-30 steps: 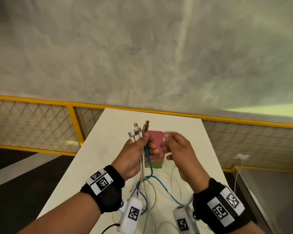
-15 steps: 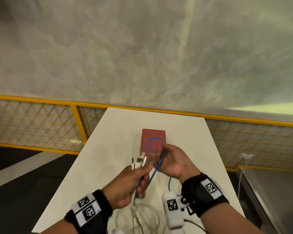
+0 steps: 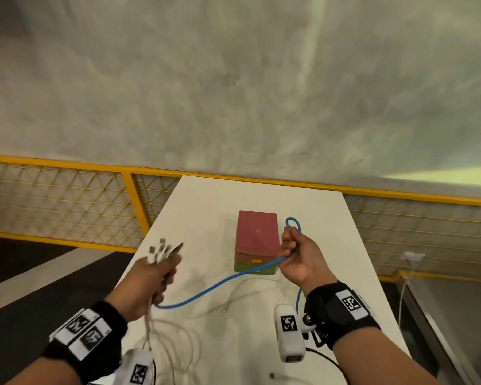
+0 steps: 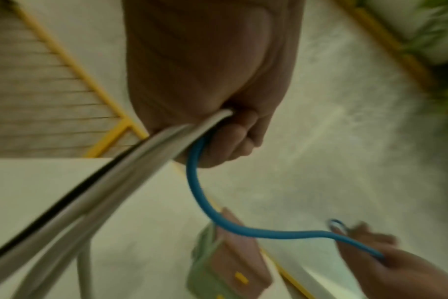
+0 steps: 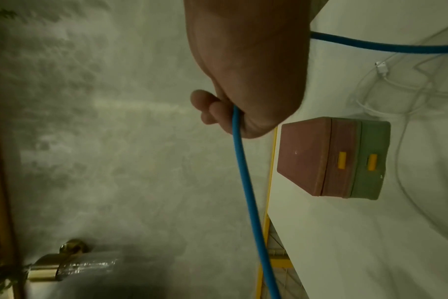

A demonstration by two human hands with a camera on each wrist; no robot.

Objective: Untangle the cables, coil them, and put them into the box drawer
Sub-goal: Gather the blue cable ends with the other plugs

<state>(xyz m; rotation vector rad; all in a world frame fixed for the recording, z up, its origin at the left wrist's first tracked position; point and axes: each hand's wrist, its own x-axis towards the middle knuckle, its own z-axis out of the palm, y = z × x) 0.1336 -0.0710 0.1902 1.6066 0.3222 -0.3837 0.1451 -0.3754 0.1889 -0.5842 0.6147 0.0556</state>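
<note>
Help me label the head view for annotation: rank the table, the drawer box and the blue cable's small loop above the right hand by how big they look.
1. table, largest
2. drawer box
3. blue cable loop above the right hand, smallest; it hangs above the table, so its nearness to the camera is unsure.

left hand (image 3: 147,282) motion-blurred, plug ends (image 3: 161,250) smeared

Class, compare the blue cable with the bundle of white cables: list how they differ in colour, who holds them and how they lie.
The blue cable is a single blue strand; the white cables are several pale strands bunched together. The blue cable runs between both hands, the right hand gripping a small loop of it; the white cables are gripped only by the left hand. The blue cable spans the air; the white cables trail onto the table. Both pass through the left hand.
</note>
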